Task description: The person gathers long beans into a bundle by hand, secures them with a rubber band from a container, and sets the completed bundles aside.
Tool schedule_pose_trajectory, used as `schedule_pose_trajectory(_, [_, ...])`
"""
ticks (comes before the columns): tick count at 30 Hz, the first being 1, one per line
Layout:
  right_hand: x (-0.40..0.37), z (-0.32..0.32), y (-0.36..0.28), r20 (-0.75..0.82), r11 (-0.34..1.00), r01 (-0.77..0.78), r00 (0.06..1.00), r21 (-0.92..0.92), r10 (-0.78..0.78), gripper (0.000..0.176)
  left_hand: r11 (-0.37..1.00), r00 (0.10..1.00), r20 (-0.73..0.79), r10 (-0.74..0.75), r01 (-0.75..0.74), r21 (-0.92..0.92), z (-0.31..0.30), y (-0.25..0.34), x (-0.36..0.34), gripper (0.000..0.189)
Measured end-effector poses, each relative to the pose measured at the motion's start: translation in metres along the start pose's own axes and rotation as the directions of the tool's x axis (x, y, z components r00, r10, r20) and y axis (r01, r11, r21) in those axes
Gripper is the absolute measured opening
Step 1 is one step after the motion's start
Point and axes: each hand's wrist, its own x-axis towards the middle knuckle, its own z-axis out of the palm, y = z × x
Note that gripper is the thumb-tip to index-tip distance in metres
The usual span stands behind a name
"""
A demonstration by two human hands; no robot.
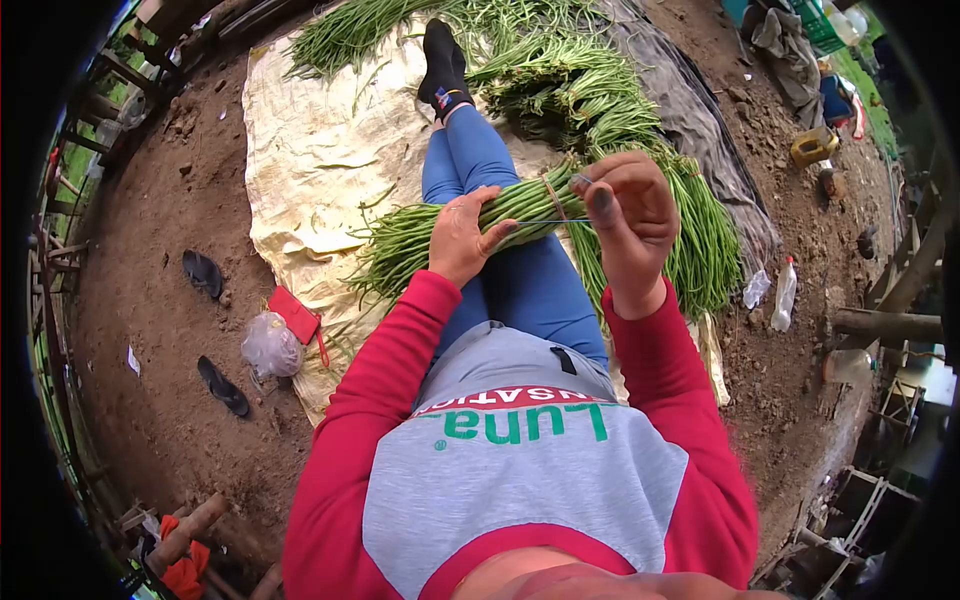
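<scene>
A bundle of long green beans (400,240) lies across my thighs. My left hand (465,235) rests over its middle, fingers and thumb gripping round the beans. A tan band (553,197) circles the bundle near its right end. Above that end my right hand (632,215) is closed in a pinch on a thin bluish string (558,220), which stretches leftward across the bundle toward my left thumb. Dark stains mark both thumbs. Whether the string passes underneath the beans is hidden.
Heaped bean bundles (580,90) lie beyond my legs and to the right, on a pale sheet (300,180) and a grey cloth (670,80). Leftward are a plastic bag (272,345), a red packet (293,314) and sandals (222,386). A plastic bottle (785,295) stands right.
</scene>
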Motion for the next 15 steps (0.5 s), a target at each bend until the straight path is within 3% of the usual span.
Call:
schedule_pose_trajectory(1, [-0.021, -0.016, 0.002, -0.076, 0.981, -0.101, 0.99, 0.168, 0.115, 0.008, 1.0, 1.0, -0.021, 0.017, -0.017, 0.014, 0.003, -0.003, 0.0, 0.06])
schedule_pose_trajectory(4, [-0.086, -0.073, 0.03, -0.231, 0.965, -0.209, 0.942, 0.161, 0.242, 0.021, 0.998, 0.997, -0.062, 0.049, -0.046, 0.042, 0.009, -0.001, 0.001, 0.049])
schedule_pose_trajectory(5, [-0.085, -0.074, 0.029, -0.222, 0.965, -0.212, 0.944, 0.157, 0.243, 0.021, 0.996, 0.995, -0.072, 0.071, -0.067, 0.063, 0.011, 0.001, 0.001, 0.045])
schedule_pose_trajectory(7, [-0.083, -0.068, 0.03, -0.414, 0.964, -0.198, 0.874, 0.177, 0.255, 0.026, 0.994, 0.992, -0.09, 0.092, -0.085, 0.075, 0.016, 0.001, 0.0, 0.043])
schedule_pose_trajectory(8, [-0.082, -0.064, 0.031, -0.412, 0.965, -0.192, 0.876, 0.179, 0.251, 0.026, 0.99, 0.988, -0.101, 0.114, -0.105, 0.092, 0.017, 0.002, 0.001, 0.04])
schedule_pose_trajectory(11, [-0.075, -0.051, 0.036, -0.05, 0.82, -0.318, 0.921, 0.475, 0.386, 0.042, 0.997, 0.994, -0.103, 0.038, -0.031, 0.073, 0.018, 0.0, 0.002, 0.037])
schedule_pose_trajectory(12, [-0.079, -0.053, 0.045, -0.044, 0.818, -0.313, 0.924, 0.482, 0.38, 0.042, 0.996, 0.993, -0.11, 0.042, -0.033, 0.083, 0.014, 0.001, 0.004, 0.037])
schedule_pose_trajectory(14, [-0.107, -0.061, 0.086, 0.146, 0.4, -0.513, 0.734, 0.759, 0.664, 0.046, 0.977, 0.977, 0.034, -0.208, 0.209, -0.032, 0.006, 0.003, 0.009, 0.021])
schedule_pose_trajectory(15, [-0.125, -0.072, 0.11, 0.049, 0.402, -0.598, 0.596, 0.693, 0.801, 0.054, 0.979, 0.979, 0.032, -0.202, 0.203, -0.031, 0.007, 0.004, 0.009, 0.021])
